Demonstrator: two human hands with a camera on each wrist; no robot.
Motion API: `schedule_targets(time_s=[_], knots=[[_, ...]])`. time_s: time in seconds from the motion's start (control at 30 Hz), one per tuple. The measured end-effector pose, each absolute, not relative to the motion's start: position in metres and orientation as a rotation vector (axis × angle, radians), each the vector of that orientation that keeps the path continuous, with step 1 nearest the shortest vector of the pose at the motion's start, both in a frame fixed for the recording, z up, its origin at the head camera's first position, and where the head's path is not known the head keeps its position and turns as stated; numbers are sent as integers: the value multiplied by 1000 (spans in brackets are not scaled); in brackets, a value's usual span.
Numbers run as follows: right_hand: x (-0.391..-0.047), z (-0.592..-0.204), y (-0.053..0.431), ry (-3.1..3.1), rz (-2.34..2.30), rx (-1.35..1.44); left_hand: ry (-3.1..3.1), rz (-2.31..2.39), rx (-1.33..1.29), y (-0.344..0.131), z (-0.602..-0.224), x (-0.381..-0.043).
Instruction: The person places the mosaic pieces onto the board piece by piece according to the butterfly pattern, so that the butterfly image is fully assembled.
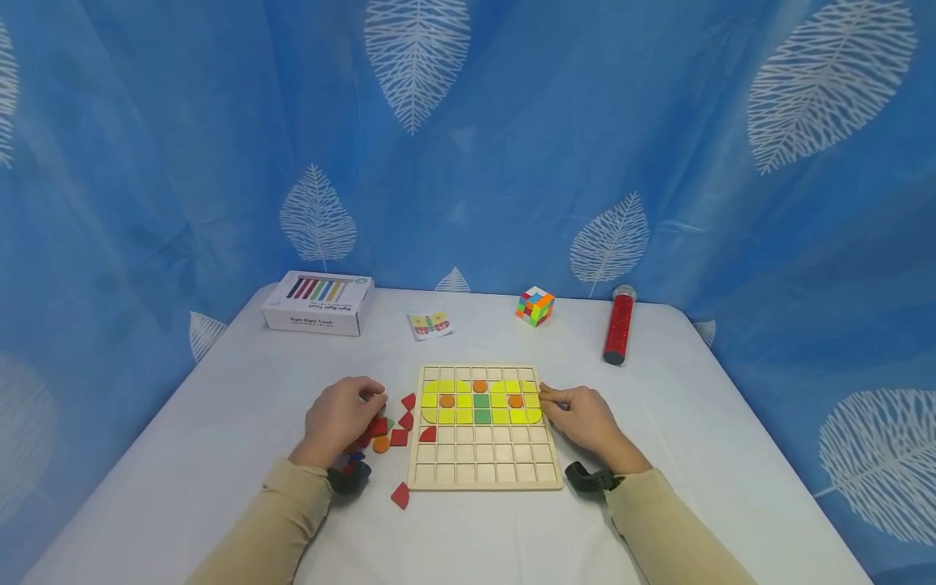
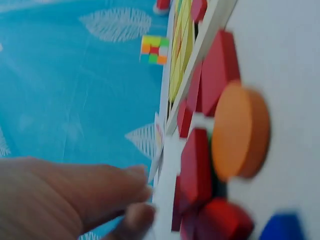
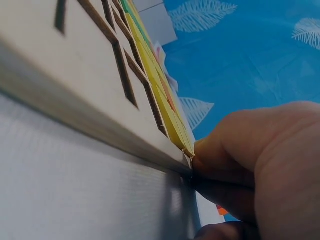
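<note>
A wooden grid board [image 1: 485, 479] lies on the table with yellow, green and orange pieces set in its upper rows and a red quarter-circle piece [image 1: 427, 434] at the left below them. At the board's right edge my right hand [image 1: 585, 416] pinches the rim between thumb and fingers, as the right wrist view shows. My left hand [image 1: 342, 414] hovers over a pile of loose pieces left of the board, fingers loosely bent and nothing seen between them. Close to it are a red square piece [image 2: 196, 170] and an orange round piece [image 2: 239, 131]. Part of the pile is hidden under that hand.
Behind the board lies a pattern card [image 1: 430, 325]. A white box [image 1: 318, 305] stands at the back left, a puzzle cube [image 1: 535, 306] at the back, and a red glittery tube [image 1: 619, 327] at the back right. One red piece [image 1: 400, 496] lies near the board's front left corner.
</note>
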State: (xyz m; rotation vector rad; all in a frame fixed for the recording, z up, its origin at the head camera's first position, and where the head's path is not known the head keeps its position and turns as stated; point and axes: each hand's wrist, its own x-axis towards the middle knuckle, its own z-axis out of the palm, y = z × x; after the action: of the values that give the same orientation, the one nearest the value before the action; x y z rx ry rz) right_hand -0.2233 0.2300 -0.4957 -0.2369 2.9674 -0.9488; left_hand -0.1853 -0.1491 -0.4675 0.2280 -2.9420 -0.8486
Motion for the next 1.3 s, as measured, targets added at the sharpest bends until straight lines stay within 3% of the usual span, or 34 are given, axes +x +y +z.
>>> schedule_targets(time_s=[0.27,0.67,0.97,1.3], knots=[[-224,-494,231,2962,-974,-254,-3007,-780,294,-172,-466,-193],[-224,-496,232,2963,-973,-238,-3006,-933,327,-159,-476,-195],[-223,-495,231,2937,-995,-204,-2924,-1070,208,-145,-473,-188],[-222,-492,228,2935,-1016,-204,-2899,-1223,-123,-103,-478,-177]])
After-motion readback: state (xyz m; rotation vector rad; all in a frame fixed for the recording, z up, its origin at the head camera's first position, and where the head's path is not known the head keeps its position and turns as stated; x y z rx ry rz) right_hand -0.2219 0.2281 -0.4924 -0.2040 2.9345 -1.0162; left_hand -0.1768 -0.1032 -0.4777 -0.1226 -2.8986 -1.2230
